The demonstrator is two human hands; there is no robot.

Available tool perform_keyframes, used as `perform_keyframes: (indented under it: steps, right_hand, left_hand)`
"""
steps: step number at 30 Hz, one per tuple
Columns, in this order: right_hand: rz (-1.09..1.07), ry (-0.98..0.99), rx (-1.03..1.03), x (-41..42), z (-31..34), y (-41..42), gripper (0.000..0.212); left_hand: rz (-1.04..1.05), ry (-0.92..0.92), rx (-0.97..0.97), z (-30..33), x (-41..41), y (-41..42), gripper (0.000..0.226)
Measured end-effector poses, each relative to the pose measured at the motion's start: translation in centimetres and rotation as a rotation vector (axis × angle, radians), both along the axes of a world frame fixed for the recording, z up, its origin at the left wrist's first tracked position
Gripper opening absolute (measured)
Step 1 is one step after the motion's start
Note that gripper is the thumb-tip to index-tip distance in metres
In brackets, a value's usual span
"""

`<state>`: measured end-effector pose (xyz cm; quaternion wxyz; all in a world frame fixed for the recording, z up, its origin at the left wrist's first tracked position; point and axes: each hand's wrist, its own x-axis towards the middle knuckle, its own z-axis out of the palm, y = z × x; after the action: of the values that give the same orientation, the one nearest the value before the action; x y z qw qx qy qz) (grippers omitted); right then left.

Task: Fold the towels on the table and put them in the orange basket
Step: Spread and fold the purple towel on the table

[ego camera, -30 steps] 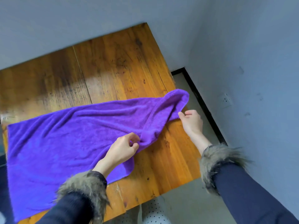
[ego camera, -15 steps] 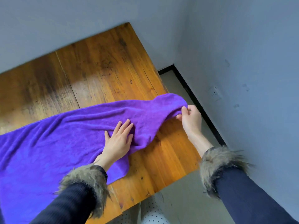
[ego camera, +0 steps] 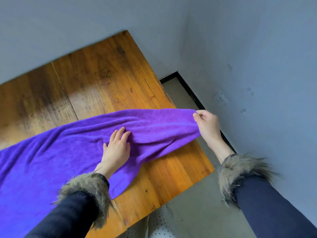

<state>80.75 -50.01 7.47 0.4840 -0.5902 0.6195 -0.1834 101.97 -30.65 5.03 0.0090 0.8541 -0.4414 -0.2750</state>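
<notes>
Right hand [ego camera: 208, 125] pinches towel [ego camera: 68, 152] corner, raised | left hand [ego camera: 116, 149] flat on cloth | towel's length trails leftward from grip along bench [ego camera: 103, 74].

The far half of the table [ego camera: 96, 79] is bare wood; a hand can pass there without contact. The near half is covered by the purple towel [ego camera: 51, 160], which lies flat at the left and rises into a lifted fold toward the right corner. The left hand [ego camera: 116, 150] rests flat on the towel; the right hand [ego camera: 208, 125] holds the raised corner just past the table edge. Walls [ego camera: 257, 48] close off the far and right sides (a narrow floor strip [ego camera: 181, 97] remains between).
</notes>
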Motion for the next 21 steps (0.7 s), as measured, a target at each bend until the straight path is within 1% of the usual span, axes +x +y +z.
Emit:
perform_keyframes:
  steps: [2,4,6,7,8,9,10,12,14,15,16,18,19,20,21]
  right_hand:
    - [0.071,0.099,-0.006,-0.4,0.1,0.4,0.017]
    - [0.130,0.147,0.044,-0.8,0.3,1.3,0.022]
    - [0.192,0.141,0.096,-1.1,0.6,2.3,0.031]
    - [0.230,0.127,0.114,-1.1,0.9,2.8,0.032]
    - [0.267,0.111,0.122,-1.2,1.1,3.3,0.029]
    - [0.302,0.104,0.128,-1.2,1.2,3.7,0.021]
    - [0.339,0.109,0.114,-1.2,1.3,4.2,0.011]
    - [0.394,0.152,0.044,-1.0,1.6,5.0,0.020]
    - [0.416,0.181,-0.026,-1.1,1.7,5.6,0.019]
    - [0.422,0.177,-0.047,-1.3,1.8,5.8,0.018]
    - [0.424,0.172,-0.061,-1.5,1.8,5.9,0.017]
    - [0.437,0.172,-0.075,-2.0,1.6,6.1,0.018]
    - [0.447,0.193,-0.087,-2.4,1.4,6.1,0.019]
    - [0.462,0.232,-0.100,-2.7,1.2,6.0,0.020]
    - [0.474,0.276,-0.113,-3.1,0.9,5.8,0.021]
  left_hand:
    - [-0.001,-0.047,0.039,0.1,0.0,-0.4,0.044]
    - [0.008,-0.118,0.020,0.7,-0.3,-1.4,0.039]
    - [-0.053,-0.150,-0.121,1.2,-0.8,-3.2,0.039]
    - [-0.125,-0.120,-0.223,1.6,-1.1,-4.3,0.042]
    - [-0.220,-0.077,-0.322,1.9,-1.5,-5.6,0.047]
    - [-0.322,-0.047,-0.401,2.3,-2.0,-7.0,0.056]
    - [-0.424,-0.029,-0.436,2.7,-2.6,-8.3,0.066]
    - [-0.588,-0.020,-0.391,3.9,-4.2,-10.7,0.082]
    - [-0.700,-0.010,-0.254,4.7,-5.8,-12.3,0.085]
    - [-0.750,-0.010,-0.197,4.8,-6.4,-12.8,0.081]
    - [-0.800,-0.014,-0.171,4.5,-6.8,-13.1,0.071]
    - [-0.871,-0.031,-0.164,3.6,-6.6,-13.2,0.041]
    - [-0.888,-0.069,-0.178,3.4,-6.1,-13.2,0.027]
    - [-0.901,-0.132,-0.207,3.4,-5.5,-13.3,0.018]
    - [-0.901,-0.202,-0.233,3.5,-4.8,-13.4,0.018]
